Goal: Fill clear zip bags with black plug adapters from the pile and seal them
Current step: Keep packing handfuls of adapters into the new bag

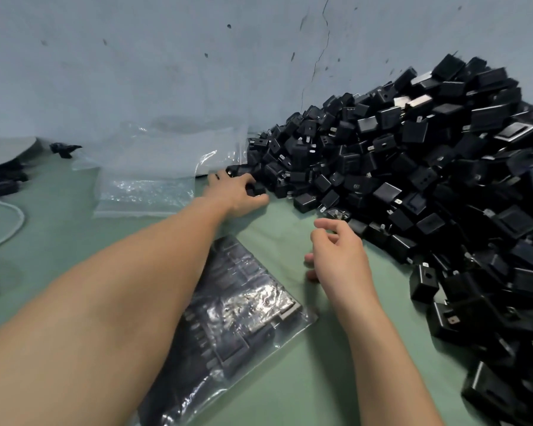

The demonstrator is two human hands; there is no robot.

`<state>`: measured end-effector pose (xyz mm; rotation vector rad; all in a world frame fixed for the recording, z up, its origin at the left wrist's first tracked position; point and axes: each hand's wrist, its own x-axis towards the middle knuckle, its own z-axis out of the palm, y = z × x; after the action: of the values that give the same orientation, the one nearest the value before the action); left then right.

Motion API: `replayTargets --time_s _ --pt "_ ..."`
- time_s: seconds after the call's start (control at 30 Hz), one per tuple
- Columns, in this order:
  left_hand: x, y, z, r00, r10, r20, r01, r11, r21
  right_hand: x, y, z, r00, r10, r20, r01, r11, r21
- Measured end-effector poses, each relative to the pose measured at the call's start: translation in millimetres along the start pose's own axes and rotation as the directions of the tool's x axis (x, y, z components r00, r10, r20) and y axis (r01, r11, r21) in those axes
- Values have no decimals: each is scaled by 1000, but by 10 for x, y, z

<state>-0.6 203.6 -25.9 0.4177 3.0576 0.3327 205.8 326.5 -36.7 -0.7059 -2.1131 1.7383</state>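
Left hand (235, 192) grips adapter (256, 189) at pile (413, 167) edge.

A green table (290, 379) bears an adapter pile (413, 167), a filled bag (243, 309) and empty bags (154, 167)

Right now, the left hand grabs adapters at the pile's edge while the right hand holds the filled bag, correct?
No: in the head view the right hand holds nothing; the filled bag lies beneath the left forearm. The left hand does grab adapters.

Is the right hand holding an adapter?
No, the right hand hovers empty beside the pile, fingers loosely curled.
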Motion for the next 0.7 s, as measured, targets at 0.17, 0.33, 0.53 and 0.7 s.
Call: replayTargets --time_s 0.17,0.33,0.53,0.7 --pt "-130 -54 65 995 44 -94 -52 995 -83 -73 -40 14 999 -33 13 33 998 -48" --pt "-220 -29 120 970 184 -158 -171 981 91 -110 -54 9 999 -43 14 44 997 -70" --pt "-245 -75 87 952 160 -262 -224 946 -236 -112 -91 42 999 -41 -14 41 999 -10" --pt "-279 -61 106 889 371 -268 -359 928 95 -154 -104 88 997 -58 -54 58 998 14"
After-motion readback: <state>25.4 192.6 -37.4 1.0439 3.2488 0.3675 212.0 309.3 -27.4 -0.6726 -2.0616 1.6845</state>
